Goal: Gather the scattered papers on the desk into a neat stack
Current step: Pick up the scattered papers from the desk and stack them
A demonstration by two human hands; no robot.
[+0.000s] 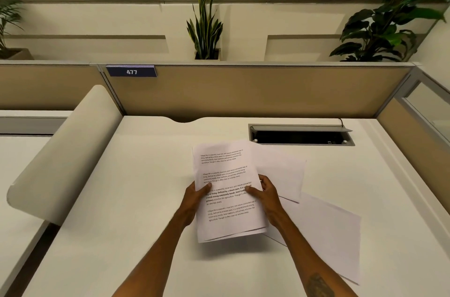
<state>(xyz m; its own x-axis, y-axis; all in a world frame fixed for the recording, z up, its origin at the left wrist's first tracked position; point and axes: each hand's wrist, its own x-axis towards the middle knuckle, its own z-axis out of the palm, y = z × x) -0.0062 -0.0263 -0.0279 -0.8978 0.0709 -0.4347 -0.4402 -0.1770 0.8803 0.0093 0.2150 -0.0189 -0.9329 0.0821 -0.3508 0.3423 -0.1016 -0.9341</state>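
Observation:
Both my hands hold a small bundle of printed sheets (226,175) above the white desk (136,199). My left hand (196,195) grips the bundle's left edge with the thumb on top. On the right edge my right hand (264,193) does the same. The sheets' lower edges are slightly fanned. A blank sheet (282,170) lies flat on the desk just right of the bundle, partly under it. Another blank sheet (326,236) lies nearer and further right, under my right forearm.
An open cable box (302,137) is sunk in the desk behind the papers. A tan partition (243,89) with a blue label reading 477 closes the back. A curved white divider (60,155) stands at the left. Potted plants (205,29) sit beyond the partition.

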